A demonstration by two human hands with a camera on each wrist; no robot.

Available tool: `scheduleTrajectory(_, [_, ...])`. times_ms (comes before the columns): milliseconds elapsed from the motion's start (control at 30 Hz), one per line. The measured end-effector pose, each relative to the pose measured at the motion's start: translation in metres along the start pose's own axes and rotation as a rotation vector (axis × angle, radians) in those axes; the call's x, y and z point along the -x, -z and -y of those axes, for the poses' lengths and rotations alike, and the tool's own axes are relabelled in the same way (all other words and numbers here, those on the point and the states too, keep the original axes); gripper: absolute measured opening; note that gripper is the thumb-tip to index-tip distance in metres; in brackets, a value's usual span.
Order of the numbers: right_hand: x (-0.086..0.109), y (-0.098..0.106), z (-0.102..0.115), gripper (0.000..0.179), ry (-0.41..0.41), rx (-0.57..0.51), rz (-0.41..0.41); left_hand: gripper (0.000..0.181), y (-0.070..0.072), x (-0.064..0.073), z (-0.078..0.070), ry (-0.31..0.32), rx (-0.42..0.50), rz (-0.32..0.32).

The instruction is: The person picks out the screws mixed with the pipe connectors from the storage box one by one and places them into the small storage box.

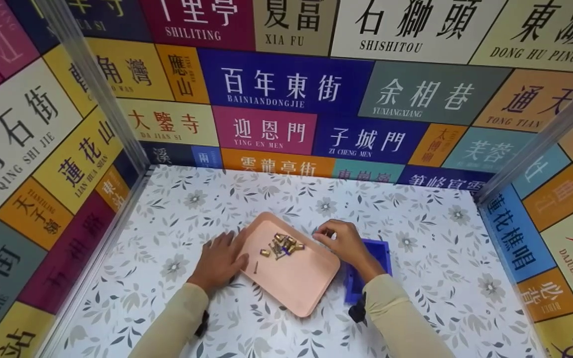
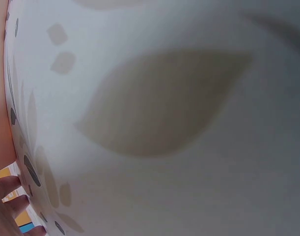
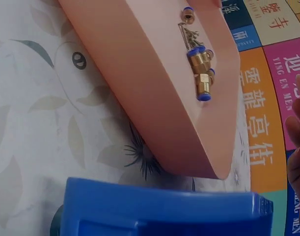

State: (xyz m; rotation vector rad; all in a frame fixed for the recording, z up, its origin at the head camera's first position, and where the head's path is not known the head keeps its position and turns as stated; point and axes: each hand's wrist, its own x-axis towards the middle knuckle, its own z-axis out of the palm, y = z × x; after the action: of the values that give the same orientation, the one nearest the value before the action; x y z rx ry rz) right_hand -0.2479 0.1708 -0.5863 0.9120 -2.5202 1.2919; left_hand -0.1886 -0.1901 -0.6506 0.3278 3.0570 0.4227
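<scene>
A pink tray (image 1: 291,283) lies slanted on the table. In it sits a small pile of brass push-in fittings (image 1: 294,246) with blue collars, mixed with screws. One screw (image 1: 256,267) lies apart, towards the tray's left side. My left hand (image 1: 221,258) rests at the tray's left edge with its fingers spread; the left wrist view catches only its fingertips (image 2: 14,201). My right hand (image 1: 343,241) is over the tray's right edge, fingers bent and thumb near the index finger. Whether something small is between those fingertips, I cannot tell. Below that forearm is a blue box (image 1: 351,294), partly hidden.
The table (image 1: 177,318) wears a white cloth printed with grey leaves and flowers. Panels covered in coloured street-name signs (image 1: 286,82) stand at the back and both sides. The blue box's rim (image 3: 164,191) is close to the tray's right side.
</scene>
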Motion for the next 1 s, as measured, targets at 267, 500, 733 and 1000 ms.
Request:
scheduleTrajectory(267, [-0.011,-0.024,0.006,0.004,-0.020,-0.071,0.055,0.072,0.002,-0.001,-0.002,0.022,0.017,0.034])
scheduleTrajectory(500, [-0.023,-0.048,0.014,0.006,-0.069,-0.061,0.192,0.072,0.000,-0.002,0.000,0.025,0.020,0.036])
scheduleTrajectory(733, [-0.030,-0.067,0.019,0.011,-0.054,-0.075,0.283,0.072,0.000,0.000,0.001,0.013,0.023,0.021])
scheduleTrajectory(1000, [-0.037,-0.084,0.023,0.014,-0.061,-0.038,0.374,0.070,0.002,0.001,0.001,-0.023,-0.007,-0.012])
